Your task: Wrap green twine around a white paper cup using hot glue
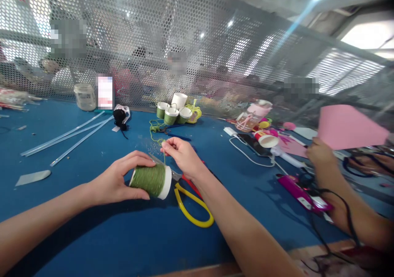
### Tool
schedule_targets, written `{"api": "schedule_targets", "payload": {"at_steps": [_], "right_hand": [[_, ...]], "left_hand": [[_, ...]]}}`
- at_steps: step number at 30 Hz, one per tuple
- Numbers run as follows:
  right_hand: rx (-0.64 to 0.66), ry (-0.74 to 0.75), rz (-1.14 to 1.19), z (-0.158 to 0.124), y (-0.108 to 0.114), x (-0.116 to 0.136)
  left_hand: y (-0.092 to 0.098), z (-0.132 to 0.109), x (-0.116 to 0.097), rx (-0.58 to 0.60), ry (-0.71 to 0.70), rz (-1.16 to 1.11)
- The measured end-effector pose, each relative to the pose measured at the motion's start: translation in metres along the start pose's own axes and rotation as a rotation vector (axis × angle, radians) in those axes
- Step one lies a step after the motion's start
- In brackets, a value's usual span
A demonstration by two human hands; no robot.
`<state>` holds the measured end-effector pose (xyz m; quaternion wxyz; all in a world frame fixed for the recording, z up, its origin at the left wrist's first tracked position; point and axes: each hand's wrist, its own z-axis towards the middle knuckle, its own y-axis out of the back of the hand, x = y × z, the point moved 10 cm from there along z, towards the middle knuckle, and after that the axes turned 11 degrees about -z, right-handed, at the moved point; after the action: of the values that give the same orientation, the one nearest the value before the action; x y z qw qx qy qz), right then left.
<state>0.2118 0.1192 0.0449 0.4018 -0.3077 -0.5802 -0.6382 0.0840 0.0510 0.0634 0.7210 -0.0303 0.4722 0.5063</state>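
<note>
My left hand (pixel 127 176) is wrapped around a white paper cup (pixel 166 182), tilted on its side, with green yarn (pixel 149 179) wound around most of it. A strand of that yarn rises to my right hand (pixel 181 154), whose thumb and fingers pinch it just above the cup. Loose green yarn (pixel 156 126) trails back toward several small yarn-wrapped cups (pixel 171 115). Under my right forearm lie scissors with yellow handles (pixel 193 215), partly hidden, beside a red handle (pixel 192 184).
Clear glue sticks (pixel 80 137), a glass jar (pixel 84 97) and black yarn (pixel 120 116) are at the left. On the right sit a phone (pixel 254 144), a white cable (pixel 249 159) and a purple power strip (pixel 301 193). A co-worker's hand (pixel 321 156) holds pink paper (pixel 349 127). Perforated metal panels stand behind.
</note>
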Motion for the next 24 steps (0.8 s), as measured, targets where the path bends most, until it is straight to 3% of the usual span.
{"api": "schedule_targets", "payload": {"at_steps": [14, 24], "right_hand": [[0.106, -0.064, -0.079, -0.005, -0.015, -0.008], [0.149, -0.141, -0.101, -0.009, -0.023, -0.011]], "left_hand": [[0.008, -0.003, -0.006, -0.079, -0.074, 0.022], [0.012, -0.004, 0.002, -0.148, -0.015, -0.153]]}}
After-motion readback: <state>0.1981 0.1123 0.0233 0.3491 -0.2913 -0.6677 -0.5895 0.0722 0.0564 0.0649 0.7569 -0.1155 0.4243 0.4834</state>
